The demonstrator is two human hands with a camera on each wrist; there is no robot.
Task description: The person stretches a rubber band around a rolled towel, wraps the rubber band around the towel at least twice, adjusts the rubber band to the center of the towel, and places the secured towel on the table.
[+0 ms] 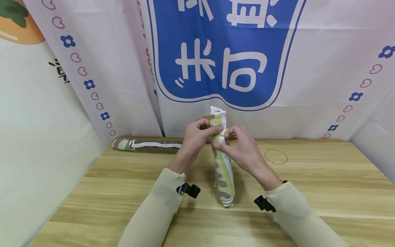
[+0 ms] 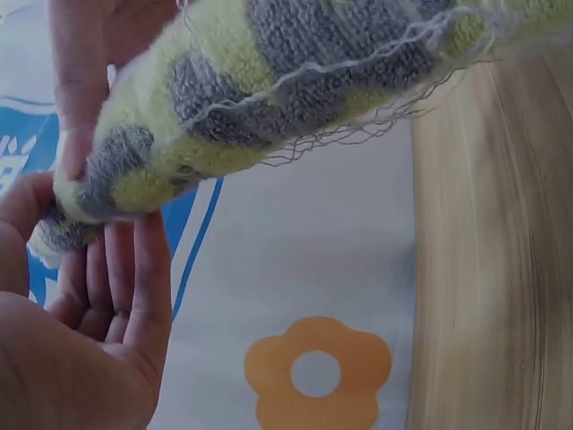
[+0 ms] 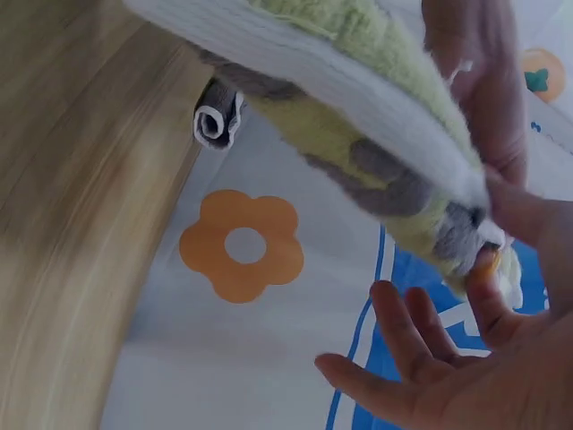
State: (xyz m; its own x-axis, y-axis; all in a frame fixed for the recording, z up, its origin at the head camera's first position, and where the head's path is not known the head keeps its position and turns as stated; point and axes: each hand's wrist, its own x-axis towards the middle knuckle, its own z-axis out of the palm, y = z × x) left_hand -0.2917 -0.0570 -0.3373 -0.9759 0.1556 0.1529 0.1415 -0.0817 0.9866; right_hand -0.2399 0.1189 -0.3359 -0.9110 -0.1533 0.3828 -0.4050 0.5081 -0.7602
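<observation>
A rolled-up towel [image 1: 224, 176], yellow-green with grey patches and a white border, is held lengthwise in front of me. Near its far end, my left hand [image 1: 196, 136] grips the roll, with the thumb lying across it. From the other side my right hand [image 1: 247, 149] pinches a yellow-orange rubber band [image 1: 222, 135] at the towel, its thumb resting on the roll. The right wrist view shows the band at a curled fingertip while the other fingers spread away. Loose threads hang off the towel [image 2: 313, 81] in the left wrist view. How far the band reaches round the roll is hidden.
Another rolled towel [image 1: 154, 145], brown with a white stripe, lies along the table's back edge at the left. A loose rubber band [image 1: 276, 156] is on the wooden table [image 1: 324, 192] to the right. Behind hangs a printed cloth [image 1: 314, 113].
</observation>
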